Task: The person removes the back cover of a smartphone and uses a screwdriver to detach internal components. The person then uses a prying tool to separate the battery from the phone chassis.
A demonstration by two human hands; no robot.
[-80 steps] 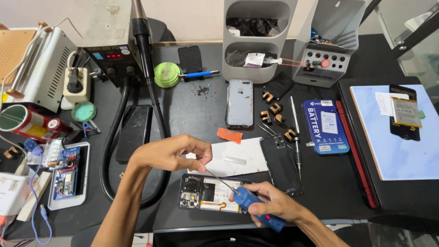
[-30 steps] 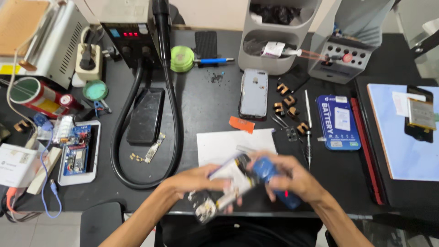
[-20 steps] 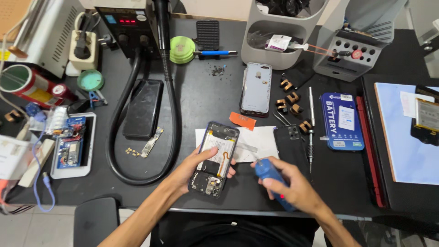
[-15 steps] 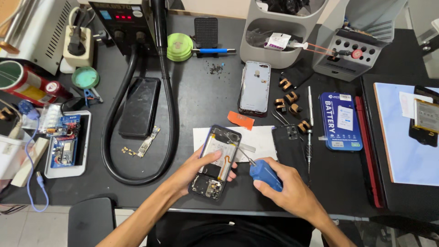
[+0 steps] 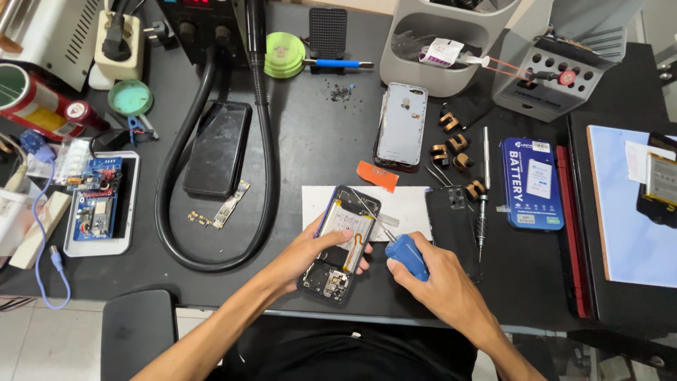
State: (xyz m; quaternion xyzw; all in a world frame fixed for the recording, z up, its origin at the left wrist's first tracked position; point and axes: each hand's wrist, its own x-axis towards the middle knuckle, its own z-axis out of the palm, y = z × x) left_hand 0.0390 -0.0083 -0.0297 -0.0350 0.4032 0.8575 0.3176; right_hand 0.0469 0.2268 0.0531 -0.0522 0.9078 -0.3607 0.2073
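Cluttered bench (image 5: 310, 148); hose (image 5: 264, 141) nr phone (image 5: 341, 243).

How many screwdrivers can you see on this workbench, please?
2: a blue-handled screwdriver in the right hand, and a slim metal screwdriver lying beside the battery box. Others may be hidden.

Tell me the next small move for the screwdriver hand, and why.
Probably seat the tip squarely and turn. The right hand grips the blue screwdriver, its thin shaft slanting up-left so the tip sits near the top of the opened phone. The left hand holds the phone at its left edge, thumb across its middle. Whether the tip is in a screw is too small to tell.
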